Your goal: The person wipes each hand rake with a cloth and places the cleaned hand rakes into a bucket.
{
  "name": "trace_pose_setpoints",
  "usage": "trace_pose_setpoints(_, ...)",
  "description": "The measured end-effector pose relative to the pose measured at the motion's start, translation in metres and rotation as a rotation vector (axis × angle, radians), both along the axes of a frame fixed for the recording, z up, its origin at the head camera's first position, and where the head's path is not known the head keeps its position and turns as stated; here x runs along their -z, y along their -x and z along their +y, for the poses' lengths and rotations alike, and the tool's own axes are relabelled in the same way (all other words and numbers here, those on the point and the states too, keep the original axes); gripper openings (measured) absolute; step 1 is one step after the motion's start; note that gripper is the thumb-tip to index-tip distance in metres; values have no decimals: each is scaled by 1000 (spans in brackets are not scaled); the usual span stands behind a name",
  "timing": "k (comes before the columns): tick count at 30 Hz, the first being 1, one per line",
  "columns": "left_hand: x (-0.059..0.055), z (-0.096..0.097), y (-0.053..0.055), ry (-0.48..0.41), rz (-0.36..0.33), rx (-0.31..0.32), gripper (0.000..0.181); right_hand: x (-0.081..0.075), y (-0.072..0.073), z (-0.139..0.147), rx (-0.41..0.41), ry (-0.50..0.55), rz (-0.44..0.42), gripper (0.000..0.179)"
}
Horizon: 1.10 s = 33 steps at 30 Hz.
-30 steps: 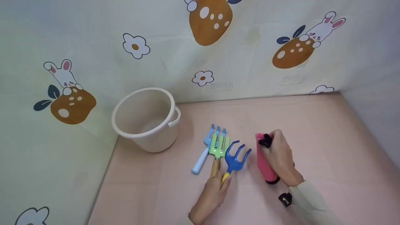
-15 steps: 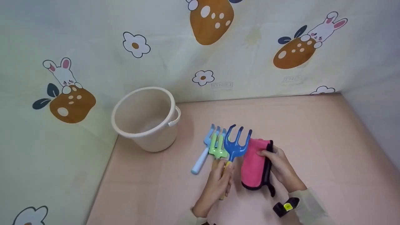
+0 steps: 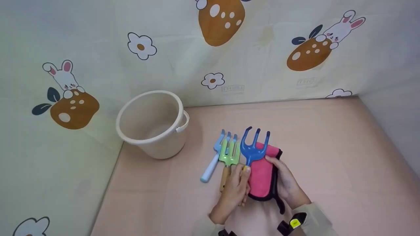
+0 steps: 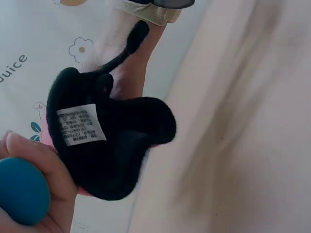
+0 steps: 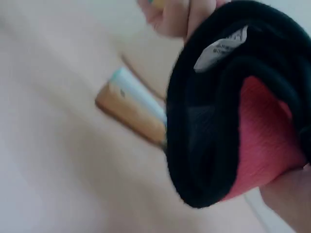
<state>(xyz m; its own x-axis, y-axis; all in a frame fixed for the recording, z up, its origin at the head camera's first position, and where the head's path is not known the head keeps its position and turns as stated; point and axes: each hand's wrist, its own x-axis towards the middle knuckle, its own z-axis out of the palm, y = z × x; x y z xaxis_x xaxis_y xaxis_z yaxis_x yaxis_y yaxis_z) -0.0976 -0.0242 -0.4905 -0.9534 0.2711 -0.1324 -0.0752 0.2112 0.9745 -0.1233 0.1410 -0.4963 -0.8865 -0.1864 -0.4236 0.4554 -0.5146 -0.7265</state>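
Head view: the left hand point(image 3: 235, 186) grips the blue fork point(image 3: 252, 153) while the right hand point(image 3: 286, 184) holds the pink cloth pouch point(image 3: 261, 181) at the fork's five o'clock, so good handling probably means steady grips and tines point(image 3: 256, 139) pointed toward twelve, clear of the cloth to avoid snagging.

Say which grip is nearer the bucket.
Left. In the head view, the left grip is below and right of the bucket; the right grip, holding the pink item, is farther right.
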Motion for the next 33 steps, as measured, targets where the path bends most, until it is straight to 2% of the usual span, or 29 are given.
trace_pose_setpoints(5,7,1,2,142,83,7,32,-7,-4,-5,75,208,-68,34)
trace_pose_setpoints(9,10,0,2,233,133,2,32,-11,-8,-7,130,269,-77,33)
trace_pose_setpoints(12,10,-1,1,267,162,-2,31,-14,-8,-8,162,313,-73,27)
trace_pose_setpoints(16,8,-3,-1,269,160,4,30,-18,-8,-7,187,349,-63,23)
trace_pose_setpoints(23,1,-9,-3,216,51,47,36,-26,-5,-1,207,352,-35,21)
trace_pose_setpoints(27,-2,-9,-4,232,63,76,36,-30,-2,4,193,378,8,26)
trace_pose_setpoints(33,-3,-10,-6,259,92,91,35,-36,2,10,184,380,22,25)
